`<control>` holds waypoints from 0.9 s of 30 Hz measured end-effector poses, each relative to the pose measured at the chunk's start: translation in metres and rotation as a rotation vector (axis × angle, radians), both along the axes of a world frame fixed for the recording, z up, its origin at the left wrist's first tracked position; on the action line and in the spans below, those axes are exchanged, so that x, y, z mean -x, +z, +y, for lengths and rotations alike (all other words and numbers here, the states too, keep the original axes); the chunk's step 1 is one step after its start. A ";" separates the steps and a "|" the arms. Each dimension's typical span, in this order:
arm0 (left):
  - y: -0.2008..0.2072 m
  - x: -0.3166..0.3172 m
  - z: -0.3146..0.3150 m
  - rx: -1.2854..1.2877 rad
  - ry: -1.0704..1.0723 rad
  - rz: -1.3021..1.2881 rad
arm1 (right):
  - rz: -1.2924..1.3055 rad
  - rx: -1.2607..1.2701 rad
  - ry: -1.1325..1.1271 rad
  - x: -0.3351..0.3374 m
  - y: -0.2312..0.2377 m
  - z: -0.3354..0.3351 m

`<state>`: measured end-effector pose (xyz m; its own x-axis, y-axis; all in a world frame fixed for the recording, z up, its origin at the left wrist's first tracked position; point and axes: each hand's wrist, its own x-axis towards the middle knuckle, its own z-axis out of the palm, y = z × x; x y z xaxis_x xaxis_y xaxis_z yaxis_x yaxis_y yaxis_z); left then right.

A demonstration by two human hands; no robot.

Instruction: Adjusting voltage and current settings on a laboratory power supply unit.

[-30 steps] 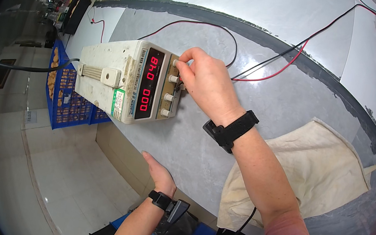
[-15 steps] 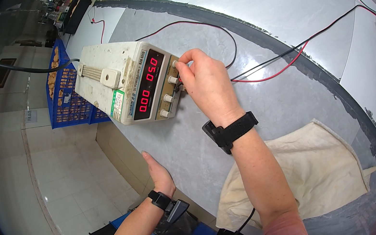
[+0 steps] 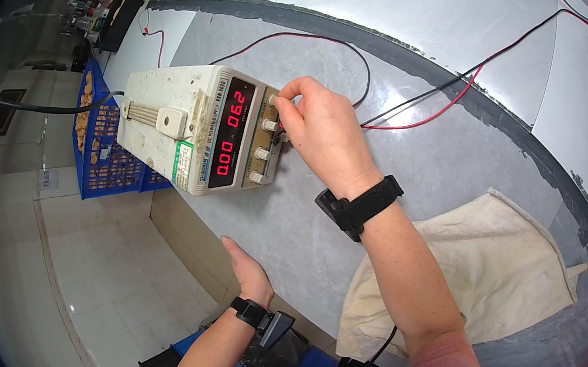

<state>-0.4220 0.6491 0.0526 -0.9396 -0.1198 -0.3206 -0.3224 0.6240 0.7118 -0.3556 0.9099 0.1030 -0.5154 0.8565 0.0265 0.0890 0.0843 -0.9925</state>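
The right hand (image 3: 321,130) was closed on the topmost knob (image 3: 274,100) of a cream-coloured bench power supply (image 3: 200,128), thumb and forefinger pinching it. The box lay on its side on the grey desk (image 3: 318,225), just ahead of that hand, its two red displays (image 3: 229,132) lit and three more knobs in a row directly under the pinched one. The left hand (image 3: 245,267) was held open and flat, gripping nothing, low against the near edge of the desk and well apart from the supply.

Red and black leads (image 3: 428,101) ran off beyond the right hand across the desk (where they ended I could not see). A cream cloth (image 3: 478,272) lay crumpled beside the right forearm. Below and to the left of the left hand stood a blue crate (image 3: 104,155) on the floor.

The risk, as I judged it, lay in the fingers: a turn too generous would push the output past what was wanted, and whatever sat at the far end of those leads would take it. The knuckles were also crowding the knob beneath, so a slip could nudge that one too.
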 end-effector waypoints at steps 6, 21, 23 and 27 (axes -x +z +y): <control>0.006 -0.004 0.006 0.022 -0.040 -0.022 | 0.017 0.043 0.011 -0.001 0.001 0.001; 0.008 -0.004 0.006 0.001 -0.043 -0.033 | 0.012 0.008 0.010 0.001 -0.001 0.000; 0.006 -0.003 0.004 0.006 -0.036 -0.033 | 0.005 0.021 0.017 0.001 0.000 0.001; 0.010 -0.006 0.009 0.006 -0.036 -0.044 | -0.018 -0.012 0.024 0.001 -0.003 0.001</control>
<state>-0.4161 0.6578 0.0628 -0.9282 -0.0888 -0.3614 -0.3311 0.6401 0.6933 -0.3562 0.9109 0.1003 -0.5367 0.8433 0.0274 0.1046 0.0987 -0.9896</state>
